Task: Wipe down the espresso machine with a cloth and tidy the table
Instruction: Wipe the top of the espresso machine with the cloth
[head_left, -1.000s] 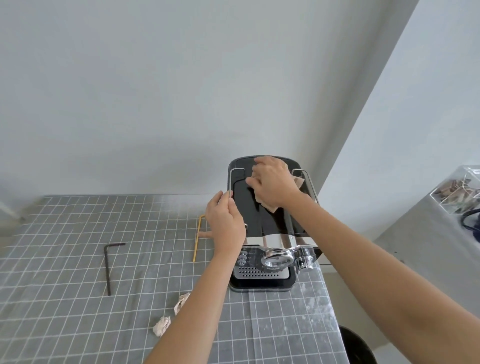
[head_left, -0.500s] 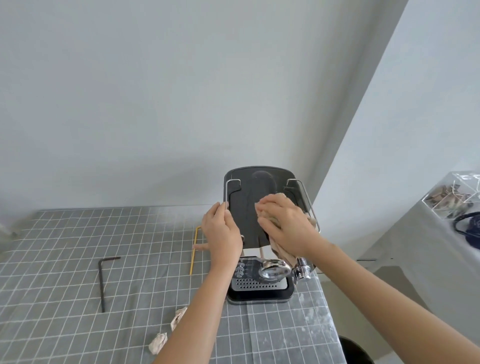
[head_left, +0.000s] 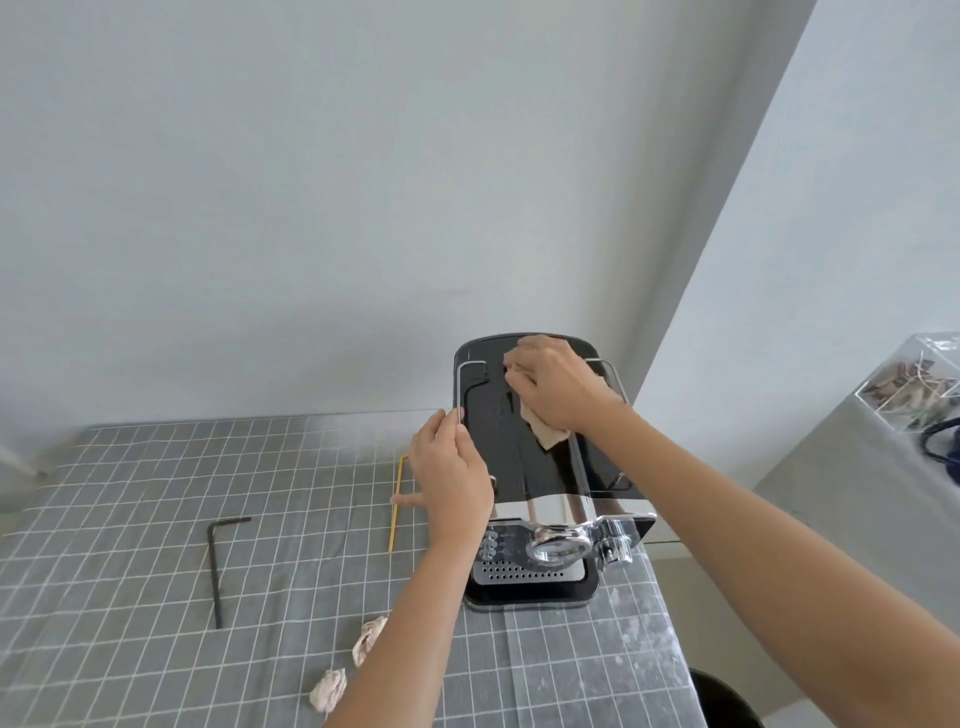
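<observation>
A black and chrome espresso machine stands at the table's far right, seen from above. My right hand presses a beige cloth onto the far part of its glossy black top. My left hand rests against the machine's left side, fingertips touching the chrome rail there. Two crumpled paper balls lie on the grey checked tablecloth near my left forearm.
A dark L-shaped hex key lies at left. A thin yellow stick lies left of the machine. A clear box with small items sits on a grey surface at right. A black round bin stands below the table's right edge.
My right hand has slid the cloth from the front of the machine's top back to its far end. My left hand has stayed at the left rail.
</observation>
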